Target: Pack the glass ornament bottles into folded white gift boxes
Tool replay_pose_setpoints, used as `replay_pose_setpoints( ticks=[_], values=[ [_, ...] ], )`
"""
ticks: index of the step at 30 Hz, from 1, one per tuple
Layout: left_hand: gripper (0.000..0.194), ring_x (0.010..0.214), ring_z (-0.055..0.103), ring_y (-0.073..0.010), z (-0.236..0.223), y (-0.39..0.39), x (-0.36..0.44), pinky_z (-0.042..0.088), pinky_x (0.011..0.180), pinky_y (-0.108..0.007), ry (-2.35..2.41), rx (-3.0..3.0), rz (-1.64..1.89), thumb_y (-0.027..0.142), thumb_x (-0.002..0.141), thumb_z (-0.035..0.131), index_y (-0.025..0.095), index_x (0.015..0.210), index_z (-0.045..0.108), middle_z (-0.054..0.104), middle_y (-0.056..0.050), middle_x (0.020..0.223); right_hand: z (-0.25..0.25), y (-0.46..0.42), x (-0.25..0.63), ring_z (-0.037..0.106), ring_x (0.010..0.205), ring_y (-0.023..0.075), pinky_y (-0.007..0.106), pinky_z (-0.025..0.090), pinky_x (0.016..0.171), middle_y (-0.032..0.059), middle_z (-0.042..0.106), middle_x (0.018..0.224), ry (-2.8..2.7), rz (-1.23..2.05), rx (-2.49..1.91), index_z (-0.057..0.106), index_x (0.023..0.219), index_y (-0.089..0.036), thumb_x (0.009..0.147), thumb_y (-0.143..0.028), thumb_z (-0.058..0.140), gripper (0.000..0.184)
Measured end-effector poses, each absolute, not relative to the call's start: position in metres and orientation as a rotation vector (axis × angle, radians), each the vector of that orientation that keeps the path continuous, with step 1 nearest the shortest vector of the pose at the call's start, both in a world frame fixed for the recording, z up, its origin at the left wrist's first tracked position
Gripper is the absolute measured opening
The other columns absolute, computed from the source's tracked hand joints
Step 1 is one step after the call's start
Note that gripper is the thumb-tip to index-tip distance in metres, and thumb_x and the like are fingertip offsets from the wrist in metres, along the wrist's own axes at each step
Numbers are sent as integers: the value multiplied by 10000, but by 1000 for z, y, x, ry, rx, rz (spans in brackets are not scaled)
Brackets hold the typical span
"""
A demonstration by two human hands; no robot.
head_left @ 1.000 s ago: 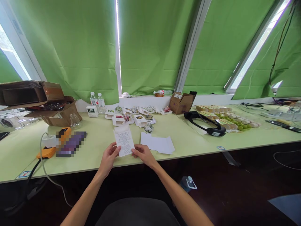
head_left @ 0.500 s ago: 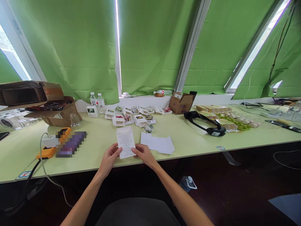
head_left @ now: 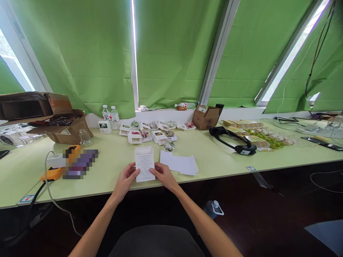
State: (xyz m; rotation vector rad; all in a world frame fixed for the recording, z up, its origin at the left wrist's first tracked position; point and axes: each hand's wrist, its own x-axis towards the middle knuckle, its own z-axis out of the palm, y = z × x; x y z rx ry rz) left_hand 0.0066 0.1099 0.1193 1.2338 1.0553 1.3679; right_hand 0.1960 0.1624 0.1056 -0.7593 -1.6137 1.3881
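Between my two hands stands a flat white paper piece [head_left: 145, 162] covered in small printed text, with a blank strip along its top; whether it is a leaflet or a flattened box I cannot tell. My left hand [head_left: 127, 179] pinches its left edge, thumb in front. On the other side my right hand [head_left: 164, 175] grips the right edge the same way. Blank white sheets [head_left: 180, 162] lie on the table just right of it. Behind are several opened small white boxes [head_left: 160, 136] with clear round ornaments [head_left: 169, 145] among them.
Cardboard boxes [head_left: 65, 131] sit at left, near a white charger [head_left: 55, 161], an orange device [head_left: 73, 152] and a blurred-out purple item [head_left: 81, 165]. Two bottles [head_left: 114, 115] stand at the back. Right of me are a black headset [head_left: 235, 141] and egg-like items in green trays [head_left: 276, 138].
The printed paper has turned from a leftward tilt to nearly upright and sunk slightly. Both hands keep hold of it and have barely moved.
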Motion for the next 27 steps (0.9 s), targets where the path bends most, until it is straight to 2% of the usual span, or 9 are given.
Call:
replay_pose_setpoints(
  ticks=[4,7,9,11,14,18,21,24,27],
  values=[
    [495,1005,647,-264,117,112,6,497,897,-406,1081,1204,1404,457,786,658,178,1187,579,693,-100,1090,103,163,196,636,796,209,321,516,664,81,695,941,-1633,1368,-762,633,1151,-178,809,-538,621,497],
    [545,1004,649,-255,115,114,5,506,880,-395,1114,1171,1440,459,788,656,194,1245,525,681,-102,1114,102,164,196,607,710,163,294,505,616,77,687,953,-1607,1340,-783,490,1344,-201,808,-497,645,632],
    [558,1037,638,-253,113,115,4,504,884,-388,1139,1161,1459,456,798,646,207,1274,496,656,-108,1170,100,165,196,587,673,139,288,506,596,88,677,1017,-1588,1343,-790,386,1421,-219,792,-470,673,736],
    [554,1093,613,-257,112,116,4,500,898,-382,1154,1165,1467,448,812,633,219,1293,480,615,-113,1247,99,166,197,583,687,134,286,513,588,109,648,1120,-1584,1342,-791,354,1441,-233,785,-457,682,767],
    [592,1149,584,-264,112,116,4,489,933,-384,1135,1183,1464,417,812,641,245,1343,446,527,-110,1367,100,165,197,596,756,153,289,530,591,129,593,1238,-1604,1309,-804,400,1421,-238,790,-455,671,720],
    [677,1181,564,-286,112,115,4,485,963,-402,1066,1211,1464,374,789,671,250,1397,400,426,-97,1461,105,163,196,613,823,184,305,552,607,119,566,1291,-1659,1269,-780,462,1384,-242,815,-455,635,632],
    [710,1200,551,-289,113,115,4,481,981,-415,1060,1200,1443,373,803,657,229,1429,354,496,-95,1408,105,163,196,623,905,216,350,571,693,93,582,1281,-1691,1218,-763,512,1348,-248,825,-445,623,570],
    [718,1206,549,-285,111,115,6,467,1004,-423,1116,1170,1446,377,816,648,212,1440,334,570,-99,1334,102,165,196,628,971,233,401,550,835,81,651,1169,-1709,1158,-776,530,1335,-226,815,-411,644,563],
    [719,1277,481,-282,108,117,8,445,1035,-408,1124,1185,1495,368,815,656,199,1437,337,541,-102,1366,99,166,197,637,985,231,415,525,899,72,682,1098,-1741,1133,-783,530,1334,-212,811,-379,655,563]
  ],
)
